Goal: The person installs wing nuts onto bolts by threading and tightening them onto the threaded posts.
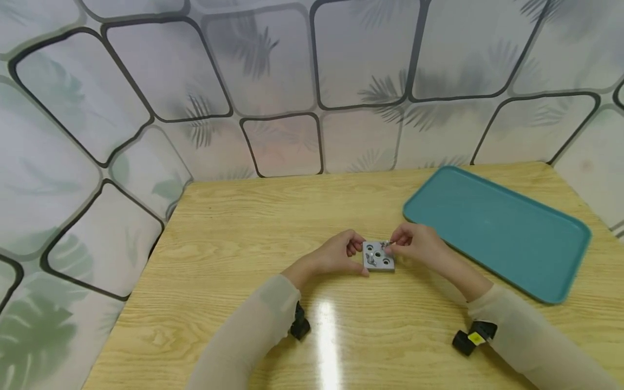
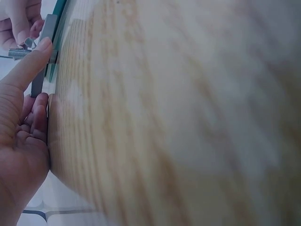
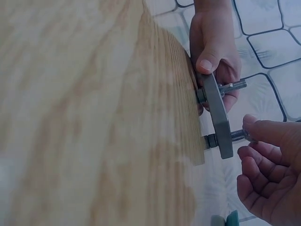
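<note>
A small grey metal plate (image 1: 378, 262) with several round holes lies near the middle of the table. My left hand (image 1: 341, 253) grips its left edge, thumb at the near corner and fingers at the far side. A bolt with a wing nut (image 1: 371, 259) stands at the plate's near left. At the far right corner, my right hand (image 1: 418, 244) pinches a second wing nut on a bolt (image 3: 237, 135) between thumb and fingers, which partly cover it. In the right wrist view both bolts pass through the plate (image 3: 217, 113), their heads on the underside and threaded ends upward.
A teal tray (image 1: 492, 227) sits on the wooden table (image 1: 263, 216) at the right, beyond my right forearm. Patterned curtain-like walls (image 1: 273, 65) stand behind the table and at its left. Each wrist wears a black camera (image 1: 299, 323).
</note>
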The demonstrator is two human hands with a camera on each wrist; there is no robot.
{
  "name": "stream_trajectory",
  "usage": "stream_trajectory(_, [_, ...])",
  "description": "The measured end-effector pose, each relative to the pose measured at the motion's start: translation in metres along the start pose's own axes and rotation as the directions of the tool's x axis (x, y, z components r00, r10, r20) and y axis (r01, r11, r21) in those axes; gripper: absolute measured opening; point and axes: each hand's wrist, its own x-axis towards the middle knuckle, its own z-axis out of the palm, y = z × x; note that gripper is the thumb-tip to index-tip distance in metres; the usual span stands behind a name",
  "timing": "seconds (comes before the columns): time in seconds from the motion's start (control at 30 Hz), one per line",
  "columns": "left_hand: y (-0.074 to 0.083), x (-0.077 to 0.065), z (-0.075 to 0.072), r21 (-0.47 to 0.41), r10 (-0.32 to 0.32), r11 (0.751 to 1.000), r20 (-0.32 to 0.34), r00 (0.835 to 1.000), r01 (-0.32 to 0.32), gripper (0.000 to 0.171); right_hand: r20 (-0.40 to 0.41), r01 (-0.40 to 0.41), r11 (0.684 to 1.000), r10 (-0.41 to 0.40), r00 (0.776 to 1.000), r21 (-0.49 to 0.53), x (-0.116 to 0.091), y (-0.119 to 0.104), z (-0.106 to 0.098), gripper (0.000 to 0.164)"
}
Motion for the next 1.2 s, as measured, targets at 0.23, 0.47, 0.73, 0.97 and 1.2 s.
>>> stream_trajectory(0.23, [0.001,0.000,0.000,0.004,-0.004,1.000,0.002,1.000,0.004,0.064,0.037,0.080,0.997,-0.079,0.996,-0.008,-0.006,-0.003,-0.001,0.014])
stream_trajectory(0.47, [0.001,0.000,0.000,-0.009,0.008,1.000,0.005,1.000,-0.008,0.063,0.029,0.038,0.999,-0.037,0.999,-0.016,-0.008,-0.006,-0.006,0.021])
stream_trajectory(0.73, [0.000,0.000,-0.001,-0.014,-0.008,1.000,0.006,1.000,0.008,0.065,-0.030,-0.002,0.998,0.001,1.000,-0.061,0.001,-0.002,-0.001,0.031])
stream_trajectory(0.97, [0.000,0.000,0.000,-0.012,-0.005,1.000,0.001,1.000,0.005,0.064,-0.002,-0.015,0.998,0.015,1.000,-0.057,0.004,-0.004,-0.001,0.031])
stream_trajectory(1.2, [-0.002,0.000,0.000,-0.021,0.001,1.000,-0.001,1.000,-0.001,0.064,0.043,0.040,0.998,-0.038,0.998,-0.049,-0.002,-0.005,-0.002,0.023])
